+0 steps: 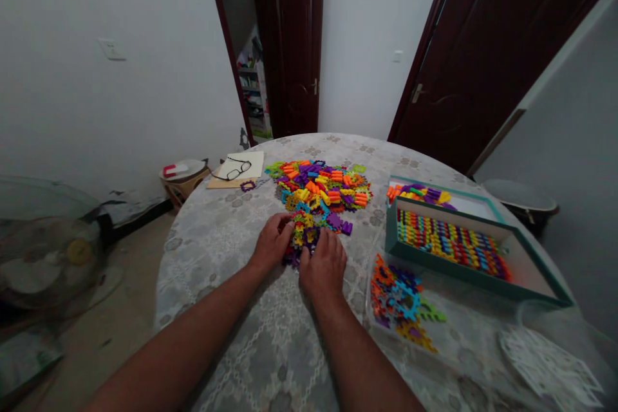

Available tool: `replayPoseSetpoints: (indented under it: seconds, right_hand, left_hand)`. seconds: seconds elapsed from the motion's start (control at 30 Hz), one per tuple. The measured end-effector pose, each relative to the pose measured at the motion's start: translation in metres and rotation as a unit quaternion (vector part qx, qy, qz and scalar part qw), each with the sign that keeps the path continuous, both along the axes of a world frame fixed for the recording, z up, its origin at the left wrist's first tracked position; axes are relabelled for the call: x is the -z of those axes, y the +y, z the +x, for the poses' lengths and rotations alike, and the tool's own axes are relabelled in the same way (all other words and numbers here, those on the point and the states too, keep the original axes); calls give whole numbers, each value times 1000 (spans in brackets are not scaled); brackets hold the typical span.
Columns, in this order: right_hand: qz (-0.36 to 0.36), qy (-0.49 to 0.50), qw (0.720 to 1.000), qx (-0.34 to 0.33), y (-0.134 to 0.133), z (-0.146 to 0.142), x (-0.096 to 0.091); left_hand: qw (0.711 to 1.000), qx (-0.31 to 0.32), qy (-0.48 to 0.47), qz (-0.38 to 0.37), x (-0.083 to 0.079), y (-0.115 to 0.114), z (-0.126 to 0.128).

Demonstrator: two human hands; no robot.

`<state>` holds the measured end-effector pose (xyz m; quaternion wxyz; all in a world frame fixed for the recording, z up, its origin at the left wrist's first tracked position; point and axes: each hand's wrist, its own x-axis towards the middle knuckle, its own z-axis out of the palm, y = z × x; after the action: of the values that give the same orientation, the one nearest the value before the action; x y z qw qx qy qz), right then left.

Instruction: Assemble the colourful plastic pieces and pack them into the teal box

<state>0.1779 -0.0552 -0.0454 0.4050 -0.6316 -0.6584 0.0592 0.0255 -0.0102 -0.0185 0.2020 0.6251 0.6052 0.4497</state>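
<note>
A heap of small coloured plastic building pieces (322, 190) lies in the middle of the round table (232, 309). My left hand (271, 243) and my right hand (323, 265) rest side by side at the heap's near edge. Both hands have their fingers curled round a small joined cluster of yellow, purple and blue pieces (305, 237) between them. What the fingertips do is hidden by the pieces.
A teal box (476, 270) with rows of sorted pieces stands at the right, its lid (463, 203) behind it. Flat gear-shaped pieces (400, 299) lie in front of it. Glasses (233, 170) on a paper sit far left. A white sheet (548, 364) lies near right.
</note>
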Motion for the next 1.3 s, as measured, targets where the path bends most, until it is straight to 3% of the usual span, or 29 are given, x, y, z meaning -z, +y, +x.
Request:
replayPoseSetpoints:
  seconds: [0.17, 0.43, 0.53, 0.73, 0.9, 1.1, 1.2, 1.3]
  right_hand:
    - [5, -1, 1000, 17, 2, -1, 1]
    - [39, -48, 998, 15, 6, 3, 12]
    - [50, -55, 997, 29, 9, 7, 15]
    - [33, -18, 998, 53, 10, 14, 9]
    - [-9, 61, 996, 68, 9, 20, 1]
    - [-52, 125, 990, 25, 4, 33, -10]
    - [-50, 139, 989, 11, 0, 36, -11]
    - [-7, 86, 996, -12, -5, 35, -9]
  left_hand:
    - [999, 8, 35, 29, 3, -1, 1]
    - [997, 74, 19, 28, 2, 11, -8]
    - [993, 113, 8, 26, 3, 13, -11]
    - [973, 202, 81, 78, 15, 15, -15]
    - [984, 120, 103, 81, 20, 21, -18]
    - [984, 82, 123, 96, 7, 20, -21]
    - [983, 116, 88, 112, -8, 13, -19]
    - [980, 181, 20, 74, -20, 5, -17]
